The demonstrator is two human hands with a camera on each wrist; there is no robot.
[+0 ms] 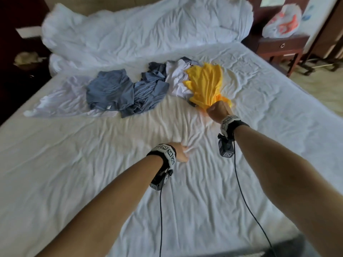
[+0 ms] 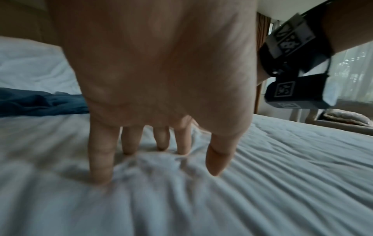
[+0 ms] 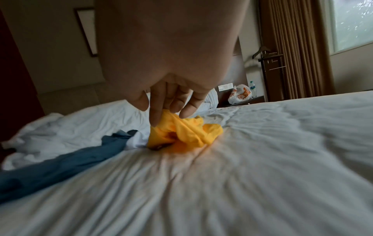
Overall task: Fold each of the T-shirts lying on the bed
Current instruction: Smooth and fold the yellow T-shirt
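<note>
A yellow T-shirt [image 1: 205, 84] lies bunched on the white bed sheet [image 1: 111, 182], and my right hand [image 1: 216, 110] grips its near end; the right wrist view shows my fingers [image 3: 159, 110] curled into the yellow T-shirt [image 3: 185, 132]. Left of it lie a crumpled white T-shirt [image 1: 176, 76], two blue-grey T-shirts [image 1: 111, 89] [image 1: 150, 93] and a pale lilac T-shirt [image 1: 61, 101] spread flat. My left hand [image 1: 182, 153] rests on the sheet nearer me, its straight fingers [image 2: 101, 159] pressing into the sheet's wrinkles [image 2: 149, 162], holding no shirt.
A heaped white duvet [image 1: 139, 34] fills the head of the bed. A dark wooden nightstand [image 1: 282, 47] with a plastic bag [image 1: 282, 21] stands at the far right. Cables [image 1: 241, 182] trail from both wrist cameras over the sheet.
</note>
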